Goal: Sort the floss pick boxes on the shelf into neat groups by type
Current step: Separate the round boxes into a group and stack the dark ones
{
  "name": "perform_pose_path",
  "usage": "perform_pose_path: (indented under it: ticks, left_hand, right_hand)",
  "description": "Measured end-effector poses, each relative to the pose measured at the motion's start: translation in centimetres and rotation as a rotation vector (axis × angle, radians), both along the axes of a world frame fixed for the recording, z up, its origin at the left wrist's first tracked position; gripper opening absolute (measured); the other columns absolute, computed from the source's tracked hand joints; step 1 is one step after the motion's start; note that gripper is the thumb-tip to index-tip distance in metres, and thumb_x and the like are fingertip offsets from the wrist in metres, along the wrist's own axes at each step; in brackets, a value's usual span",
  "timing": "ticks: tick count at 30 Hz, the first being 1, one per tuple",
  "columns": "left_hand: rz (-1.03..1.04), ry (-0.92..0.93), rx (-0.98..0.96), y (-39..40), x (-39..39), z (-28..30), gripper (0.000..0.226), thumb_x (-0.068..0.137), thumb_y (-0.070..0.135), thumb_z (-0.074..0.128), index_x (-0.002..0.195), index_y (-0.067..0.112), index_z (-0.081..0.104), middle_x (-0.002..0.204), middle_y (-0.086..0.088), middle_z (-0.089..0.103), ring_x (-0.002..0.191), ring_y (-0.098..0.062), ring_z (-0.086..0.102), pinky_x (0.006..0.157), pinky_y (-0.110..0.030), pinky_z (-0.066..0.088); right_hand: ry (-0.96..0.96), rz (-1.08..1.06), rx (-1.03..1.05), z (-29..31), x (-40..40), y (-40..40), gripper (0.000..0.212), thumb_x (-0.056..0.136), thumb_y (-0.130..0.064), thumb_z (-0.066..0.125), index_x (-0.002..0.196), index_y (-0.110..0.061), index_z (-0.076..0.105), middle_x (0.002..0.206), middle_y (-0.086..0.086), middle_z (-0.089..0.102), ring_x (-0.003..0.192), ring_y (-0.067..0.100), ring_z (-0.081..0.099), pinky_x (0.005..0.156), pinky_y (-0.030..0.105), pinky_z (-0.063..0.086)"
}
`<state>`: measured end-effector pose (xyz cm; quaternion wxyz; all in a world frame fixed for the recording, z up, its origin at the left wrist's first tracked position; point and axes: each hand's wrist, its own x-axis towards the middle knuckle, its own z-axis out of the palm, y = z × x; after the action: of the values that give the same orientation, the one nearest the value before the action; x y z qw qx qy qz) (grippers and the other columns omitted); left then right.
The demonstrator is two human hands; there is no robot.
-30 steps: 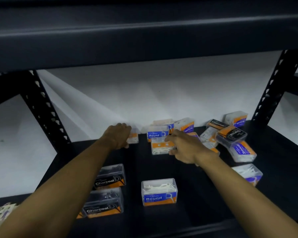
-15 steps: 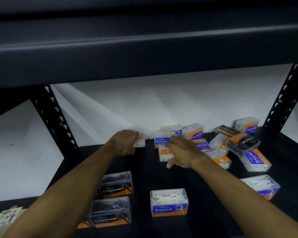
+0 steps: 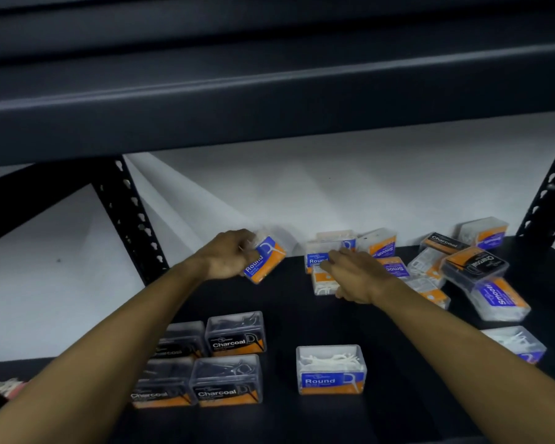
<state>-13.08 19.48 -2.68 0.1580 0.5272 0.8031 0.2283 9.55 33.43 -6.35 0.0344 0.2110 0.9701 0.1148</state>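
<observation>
Near the back of the dark metal shelf [image 3: 285,315], our left hand [image 3: 228,256] grips a tilted clear plastic Round box with a blue and orange label [image 3: 265,259]. Our right hand [image 3: 354,277] reaches flat over another clear Round box [image 3: 316,257]. Four clear Charcoal boxes with black labels [image 3: 234,334] sit grouped in front, before a white wall [image 3: 334,187].

Surroundings: dark metal racking against a white wall [image 3: 334,187].
A perforated upright [image 3: 132,225] is seen at left, another upright [image 3: 548,193] at right, and an upper shelf beam [image 3: 269,100] overhead.
</observation>
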Motion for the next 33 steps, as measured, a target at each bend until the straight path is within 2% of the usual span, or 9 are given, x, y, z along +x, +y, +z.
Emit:
perform_pose_path:
  ticks: [5,8,10,12,15,19,24,30,33]
  left_hand:
    - [0.043,-0.311,0.068,-1.8,0.5,0.4,0.028,0.096,0.020,0.053,0.123,0.011,0.054,0.108,-0.008,0.068,0.086,-0.021,0.072,0.080,-0.041,0.059]
    - [0.030,-0.363,0.098,-2.6,1.4,1.0,0.019,0.099,0.016,0.045,0.112,0.013,0.058,0.101,-0.010,0.070,0.085,-0.022,0.072,0.076,-0.034,0.059]
    - [0.022,-0.350,0.108,-3.0,2.0,1.3,0.019,0.101,0.017,0.042,0.110,0.014,0.058,0.099,-0.007,0.070,0.084,-0.019,0.071,0.069,-0.024,0.057]
    - [0.019,-0.325,0.111,-3.3,2.5,1.3,0.020,0.102,0.020,0.039,0.110,0.016,0.057,0.097,-0.006,0.069,0.082,-0.018,0.071,0.070,-0.024,0.056]
    - [0.014,-0.310,0.135,-3.6,3.1,1.3,0.026,0.103,0.027,0.034,0.115,0.019,0.056,0.097,-0.006,0.071,0.082,-0.021,0.072,0.085,-0.039,0.055]
    - [0.016,-0.239,0.165,-4.1,4.1,1.8,0.032,0.104,0.027,0.027,0.115,0.017,0.056,0.099,-0.009,0.070,0.087,-0.026,0.069,0.085,-0.035,0.050]
    - [0.030,-0.207,0.188,-4.2,4.6,1.7,0.036,0.103,0.036,0.026,0.104,0.022,0.059,0.096,-0.006,0.070,0.087,-0.021,0.067,0.084,-0.036,0.048]
    - [-0.003,-0.172,0.181,-4.0,6.6,1.7,0.035,0.104,0.034,0.029,0.110,0.017,0.059,0.098,-0.009,0.070,0.089,-0.025,0.067,0.082,-0.030,0.048]
    - [-0.058,-0.135,0.157,-3.9,7.8,1.6,0.030,0.104,0.033,0.031,0.116,0.020,0.056,0.103,-0.006,0.068,0.092,-0.023,0.066,0.078,-0.025,0.047]
  right_hand:
    - [0.067,0.033,-0.049,0.3,0.8,-0.3,0.051,0.084,-0.023,0.061,0.132,-0.019,0.045,0.129,0.008,0.051,0.115,0.027,0.049,0.091,0.037,0.043]
    - [0.185,0.026,-0.139,0.4,1.3,-0.5,0.039,0.084,-0.024,0.057,0.122,-0.017,0.050,0.118,0.008,0.059,0.100,0.025,0.057,0.072,0.029,0.043]
    - [0.249,0.000,-0.188,0.5,1.7,-0.4,0.039,0.084,-0.029,0.055,0.121,-0.017,0.051,0.118,0.008,0.061,0.095,0.025,0.059,0.068,0.030,0.044]
    - [0.298,-0.038,-0.262,1.0,2.1,-0.4,0.045,0.086,-0.032,0.052,0.129,-0.020,0.047,0.122,0.007,0.059,0.098,0.026,0.059,0.071,0.030,0.044]
    - [0.318,-0.119,-0.432,2.5,2.7,-0.6,0.050,0.095,-0.033,0.043,0.143,-0.026,0.034,0.137,0.008,0.049,0.115,0.027,0.052,0.087,0.035,0.045]
    - [0.349,-0.230,-0.682,3.4,3.7,0.0,0.051,0.100,-0.037,0.035,0.149,-0.029,0.024,0.154,0.003,0.029,0.133,0.022,0.037,0.106,0.039,0.037]
    - [0.419,-0.209,-0.783,4.3,5.0,-0.3,0.044,0.103,-0.032,0.029,0.146,-0.025,0.032,0.140,-0.006,0.041,0.119,0.010,0.043,0.100,0.025,0.032]
    - [0.453,-0.183,-0.762,4.7,6.6,-0.9,0.045,0.100,-0.042,0.034,0.139,-0.022,0.041,0.132,-0.002,0.052,0.110,0.010,0.051,0.096,0.028,0.040]
    - [0.447,-0.159,-0.700,5.0,7.9,-0.9,0.049,0.095,-0.044,0.044,0.139,-0.021,0.042,0.136,0.004,0.050,0.117,0.015,0.051,0.101,0.033,0.041]
